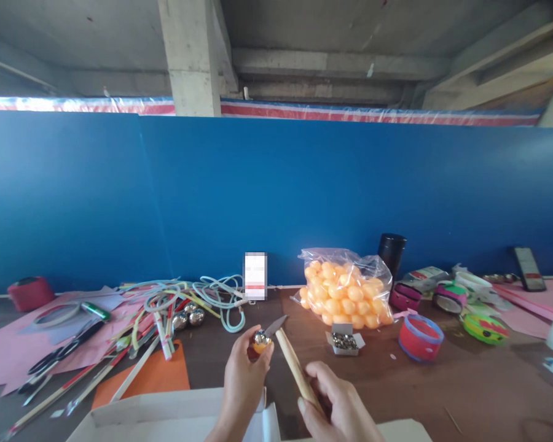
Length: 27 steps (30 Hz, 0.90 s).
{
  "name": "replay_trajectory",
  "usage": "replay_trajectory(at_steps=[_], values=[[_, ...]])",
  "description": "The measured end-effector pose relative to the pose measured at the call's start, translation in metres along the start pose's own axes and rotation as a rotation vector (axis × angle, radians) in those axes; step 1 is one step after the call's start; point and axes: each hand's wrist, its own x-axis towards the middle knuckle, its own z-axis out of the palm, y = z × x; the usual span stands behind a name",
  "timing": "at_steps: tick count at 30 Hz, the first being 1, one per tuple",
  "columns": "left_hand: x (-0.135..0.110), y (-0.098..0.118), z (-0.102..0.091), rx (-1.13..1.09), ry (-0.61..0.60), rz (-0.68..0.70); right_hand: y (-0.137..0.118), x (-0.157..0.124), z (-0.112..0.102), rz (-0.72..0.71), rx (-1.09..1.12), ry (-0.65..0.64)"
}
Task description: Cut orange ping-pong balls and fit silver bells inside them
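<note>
My left hand (245, 371) is closed around a small orange ball (259, 347), its upper side covered by shiny silver tacks (261, 336). My right hand (334, 402) grips the wooden handle of a hammer (295, 365). The hammer's dark, pointed metal head (275, 326) is right beside the ball; I cannot tell if they touch. Behind my right hand, a small open carton (345, 351) holds silver tacks. Farther back stands a clear plastic bag (345, 288) of similar orange balls. Several silver balls (188, 315) lie left of my hands.
White cardboard boxes (166, 410) lie at the front edge. Cords (230, 294), sticks, scissors (58, 356) and coloured paper (141, 380) crowd the left side. On the right are a red tape roll (421, 337), a green pouch (485, 328), a black cylinder (391, 255) and a phone (529, 269).
</note>
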Motion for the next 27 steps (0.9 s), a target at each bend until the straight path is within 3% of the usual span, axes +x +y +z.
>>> replay_trajectory(at_steps=[5,18,27], values=[[0.000,0.005,-0.002,-0.022,-0.009,0.005,-0.006,0.000,0.001,0.085,0.106,0.099],[0.001,-0.003,-0.001,-0.066,-0.028,0.021,0.000,0.013,0.002,0.470,0.441,0.031],[-0.001,0.002,0.000,-0.086,-0.014,0.017,0.013,0.015,0.003,0.506,0.451,-0.002]])
